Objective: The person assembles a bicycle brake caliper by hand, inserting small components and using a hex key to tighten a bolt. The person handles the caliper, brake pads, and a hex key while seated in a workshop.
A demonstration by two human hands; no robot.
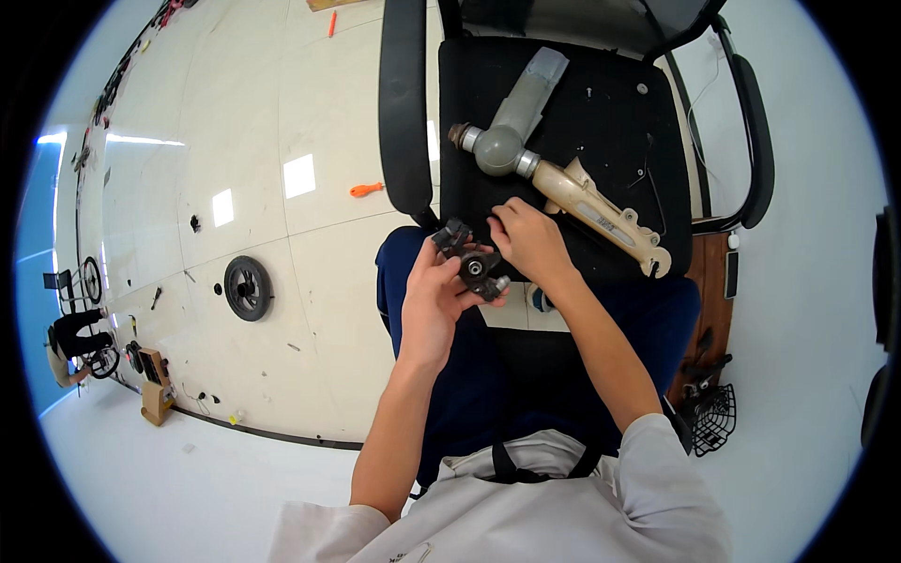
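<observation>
Wheel (248, 288) lies left of the chair seat (474, 84). At the seat's near-left corner, the left hand (434, 296) grips the black part (477, 266), its long axis going from far left to near right. The right hand (532, 244), just right of it, is curled; I cannot tell if it pinches something. The grey-and-beige piece (584, 204) lies on the seat.

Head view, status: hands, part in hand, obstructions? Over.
Left hand gripping black mechanical part. Right hand close beside it, fingers curled, contact unclear. Grey-and-beige assembly on chair seat beyond, not blocking the hands.
</observation>
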